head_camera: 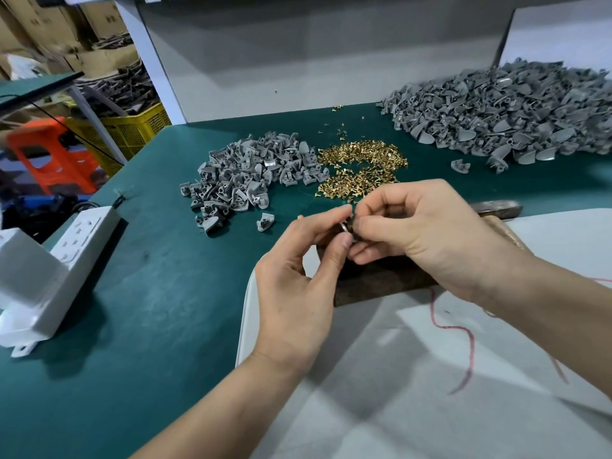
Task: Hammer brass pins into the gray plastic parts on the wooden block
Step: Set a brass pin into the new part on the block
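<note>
A small gray plastic part (347, 227), mostly hidden, is pinched by the left hand (298, 276) and right hand (427, 233) just above the dark wooden block (381, 284); shiny brass pins (362, 167) are heaped beyond it.

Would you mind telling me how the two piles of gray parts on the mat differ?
The right pile is far bigger and heaped higher than the left pile. The left pile lies nearer, bordering the brass pins; the right pile sits farther back, apart from them. Both hold gray plastic parts.

Printed marks on the cardboard boxes (36, 21) are too blurred to read.
</note>
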The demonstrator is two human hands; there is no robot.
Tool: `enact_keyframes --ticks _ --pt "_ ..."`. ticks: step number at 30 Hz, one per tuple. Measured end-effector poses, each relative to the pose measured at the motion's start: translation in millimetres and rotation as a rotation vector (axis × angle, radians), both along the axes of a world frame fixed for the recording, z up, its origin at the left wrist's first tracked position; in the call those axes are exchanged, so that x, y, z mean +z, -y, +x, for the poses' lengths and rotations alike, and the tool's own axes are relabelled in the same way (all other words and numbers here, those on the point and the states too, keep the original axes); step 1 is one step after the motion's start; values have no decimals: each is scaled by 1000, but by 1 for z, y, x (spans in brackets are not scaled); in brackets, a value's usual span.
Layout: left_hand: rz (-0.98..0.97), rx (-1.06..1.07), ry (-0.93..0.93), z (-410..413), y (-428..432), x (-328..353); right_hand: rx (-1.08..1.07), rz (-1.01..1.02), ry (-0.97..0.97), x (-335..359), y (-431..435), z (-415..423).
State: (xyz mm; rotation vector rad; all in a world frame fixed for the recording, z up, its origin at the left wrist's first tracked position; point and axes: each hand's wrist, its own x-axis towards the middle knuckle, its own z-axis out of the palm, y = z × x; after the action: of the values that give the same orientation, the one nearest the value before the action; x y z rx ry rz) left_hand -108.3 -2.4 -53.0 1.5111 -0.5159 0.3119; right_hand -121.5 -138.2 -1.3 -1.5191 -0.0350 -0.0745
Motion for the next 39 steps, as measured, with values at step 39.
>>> enact_keyframes --ticks 39 --pt "-244 -149 -119 -4 1 5 -27 16 90 -7 1 2"
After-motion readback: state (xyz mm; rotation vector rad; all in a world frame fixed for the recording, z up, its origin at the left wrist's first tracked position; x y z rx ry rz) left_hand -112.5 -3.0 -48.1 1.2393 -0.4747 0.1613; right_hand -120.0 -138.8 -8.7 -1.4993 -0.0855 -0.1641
